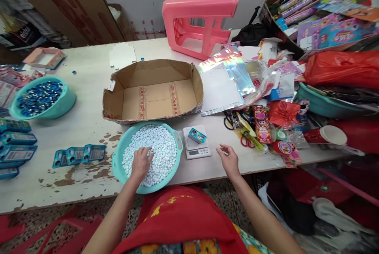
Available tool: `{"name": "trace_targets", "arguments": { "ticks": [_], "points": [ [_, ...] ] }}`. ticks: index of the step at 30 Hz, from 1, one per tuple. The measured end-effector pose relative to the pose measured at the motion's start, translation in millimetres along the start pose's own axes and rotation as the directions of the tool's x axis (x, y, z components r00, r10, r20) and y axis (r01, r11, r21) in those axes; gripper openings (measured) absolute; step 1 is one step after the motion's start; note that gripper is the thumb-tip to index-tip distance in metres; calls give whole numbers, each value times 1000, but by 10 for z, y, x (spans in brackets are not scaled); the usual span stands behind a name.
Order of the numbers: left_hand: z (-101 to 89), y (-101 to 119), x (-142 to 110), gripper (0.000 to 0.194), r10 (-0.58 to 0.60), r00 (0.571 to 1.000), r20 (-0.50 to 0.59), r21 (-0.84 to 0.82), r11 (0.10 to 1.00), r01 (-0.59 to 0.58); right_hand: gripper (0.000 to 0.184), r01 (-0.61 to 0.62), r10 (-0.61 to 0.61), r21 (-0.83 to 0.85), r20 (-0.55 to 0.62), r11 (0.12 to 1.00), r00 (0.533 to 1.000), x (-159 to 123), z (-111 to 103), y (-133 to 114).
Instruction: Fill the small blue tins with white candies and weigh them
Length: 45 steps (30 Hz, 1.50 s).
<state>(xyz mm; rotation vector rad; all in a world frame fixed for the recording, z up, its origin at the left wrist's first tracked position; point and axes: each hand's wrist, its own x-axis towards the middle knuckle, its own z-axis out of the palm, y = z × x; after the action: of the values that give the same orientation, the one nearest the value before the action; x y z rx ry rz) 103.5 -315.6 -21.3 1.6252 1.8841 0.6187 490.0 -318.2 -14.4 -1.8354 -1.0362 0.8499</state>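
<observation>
My left hand (141, 161) reaches down into a teal basin (175, 135) full of small white candies (156, 145), its fingers curled into the pile. My right hand (228, 159) hovers just over the table's front edge, fingers loosely apart and holding nothing. Between the hands stands a small white digital scale (197, 152) with a little blue tin (197, 135) on its platform. Behind the basin sits a shallow open cardboard box (154, 98), with nothing in it.
A second teal bowl (59, 106) of blue tins stands at the left, with blue packets (79, 154) nearby. A pink stool (204, 13) lies on its side at the back. Holographic bags (227, 76), scissors, wrappers and a paper cup (333, 135) crowd the right.
</observation>
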Motion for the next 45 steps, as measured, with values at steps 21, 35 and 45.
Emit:
{"name": "trace_targets", "arguments": {
  "ticks": [21,35,45],
  "points": [
    [-277,268,213,28,-449,815,366,-927,-92,365,61,311,-292,-52,227,949,929,250,563,-501],
    [-508,1664,291,45,-360,929,-84,-996,-7,-93,31,695,-569,-27,553,718,609,-470,1014,-1652],
    [-402,1589,340,42,-424,890,-167,-985,119,-128,26,679,-540,-50,564,732,624,-471,1180,-1628]
  ]
}}
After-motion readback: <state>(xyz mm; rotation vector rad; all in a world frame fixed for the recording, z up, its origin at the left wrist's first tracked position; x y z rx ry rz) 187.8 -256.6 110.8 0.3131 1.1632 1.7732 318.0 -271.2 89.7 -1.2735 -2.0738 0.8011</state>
